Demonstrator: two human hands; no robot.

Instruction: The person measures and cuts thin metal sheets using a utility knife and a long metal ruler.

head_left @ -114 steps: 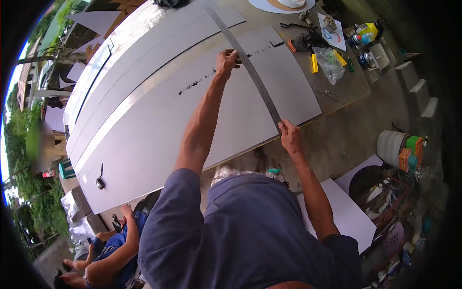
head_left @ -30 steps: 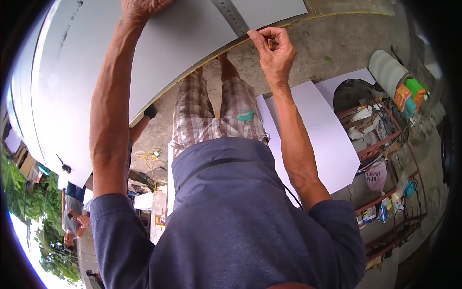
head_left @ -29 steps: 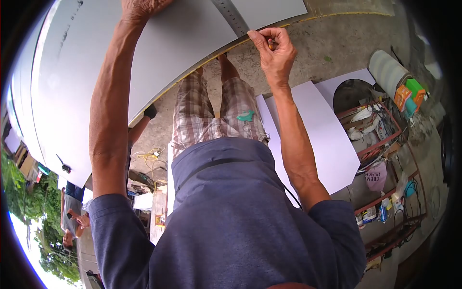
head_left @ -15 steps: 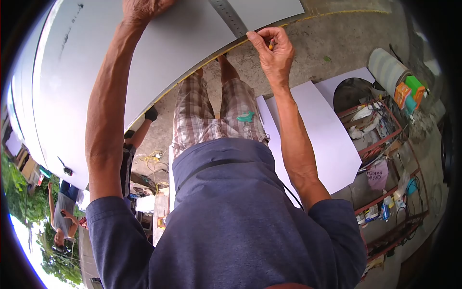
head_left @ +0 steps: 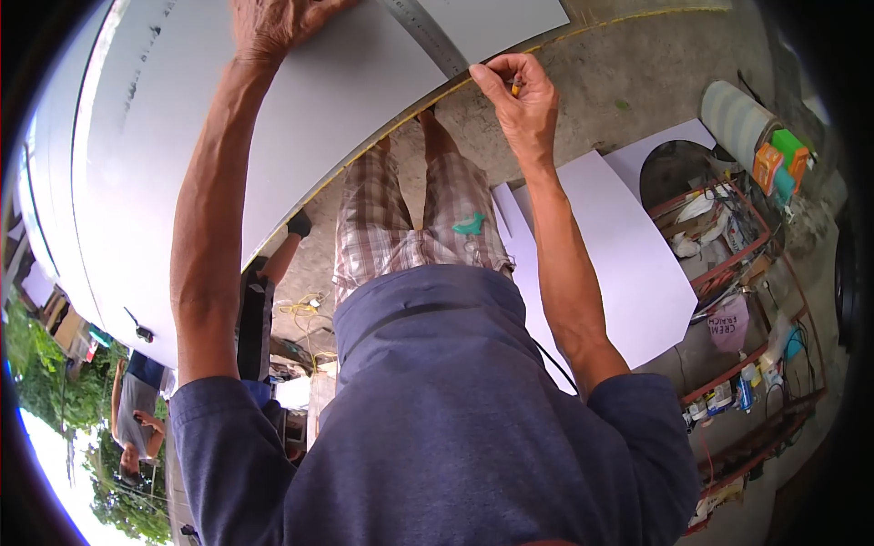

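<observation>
A large white sheet fills the upper left, with a yellowish strip along its near edge. My left hand lies on the sheet with its thumb stretched out; its other fingertips are cut off by the top of the view. To the right of it, a metal ruler lies across the sheet and reaches the near edge. My right hand is closed in a pinch beside the ruler's end, at the sheet's edge. The end of a yellow pencil shows between its fingers; the tip is hidden.
White panels lie at the right, near a red metal rack holding bags, bottles and cables. A rolled striped mat is at the far right. Another person stands at the lower left; someone's leg shows beyond the sheet.
The view has shifted slightly, and more of my left hand shows on the sheet. My right hand remains at the ruler's end with the pencil.
</observation>
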